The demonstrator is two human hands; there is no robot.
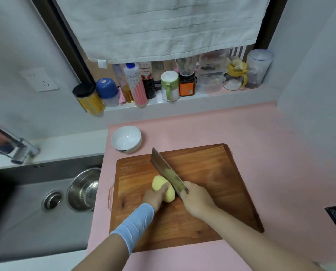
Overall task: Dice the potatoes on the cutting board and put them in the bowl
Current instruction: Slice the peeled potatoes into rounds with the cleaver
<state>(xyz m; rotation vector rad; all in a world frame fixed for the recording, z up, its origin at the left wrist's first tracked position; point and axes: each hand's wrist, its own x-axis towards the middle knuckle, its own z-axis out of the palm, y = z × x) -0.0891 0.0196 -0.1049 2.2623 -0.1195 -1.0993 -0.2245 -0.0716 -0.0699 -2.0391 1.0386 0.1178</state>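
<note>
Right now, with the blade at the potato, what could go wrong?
1. The left hand holds the potato with a finger lying right beside the cleaver; a slip could cut it.
2. The potato is rounded, so it may roll on the cutting board as the right hand presses down.

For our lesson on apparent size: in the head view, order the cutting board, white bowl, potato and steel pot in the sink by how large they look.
1. cutting board
2. steel pot
3. white bowl, slightly smaller-looking than the pot, but it sits farther away, so that ranking is unsure
4. potato, clearly smallest
</note>
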